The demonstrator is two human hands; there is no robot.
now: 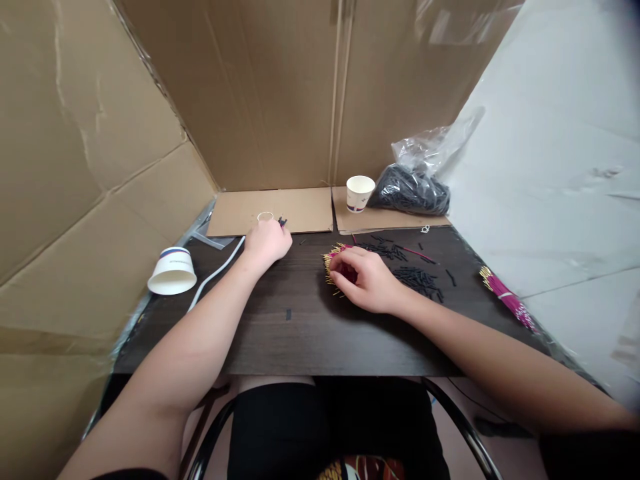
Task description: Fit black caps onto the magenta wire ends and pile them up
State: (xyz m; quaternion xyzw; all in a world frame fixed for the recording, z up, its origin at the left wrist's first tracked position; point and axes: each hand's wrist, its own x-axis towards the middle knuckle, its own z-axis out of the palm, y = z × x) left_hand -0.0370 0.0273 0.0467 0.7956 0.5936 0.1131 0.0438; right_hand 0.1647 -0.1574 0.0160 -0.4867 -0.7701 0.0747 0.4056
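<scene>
My left hand point(269, 242) is closed at the front edge of the cardboard strip, its fingertips hidden from me. Small black tube pieces point(283, 221) poke out just beyond its fingers, and a white round rim point(265, 216) shows behind the knuckles. My right hand point(369, 280) curls around a bundle of magenta wires point(336, 252) with gold tips, which fan out to the left of the fingers. Loose black tubes point(417, 281) lie in piles beside and behind that hand. A single red wire point(417, 253) lies among them.
A paper cup point(359, 193) stands at the back beside a clear bag of black tubes point(411, 190). Another cup point(173, 272) sits upside down or tipped at left, near a white cable point(216, 272). A tied magenta wire bundle point(507, 300) lies at right. Cardboard walls point(270, 93) enclose the table.
</scene>
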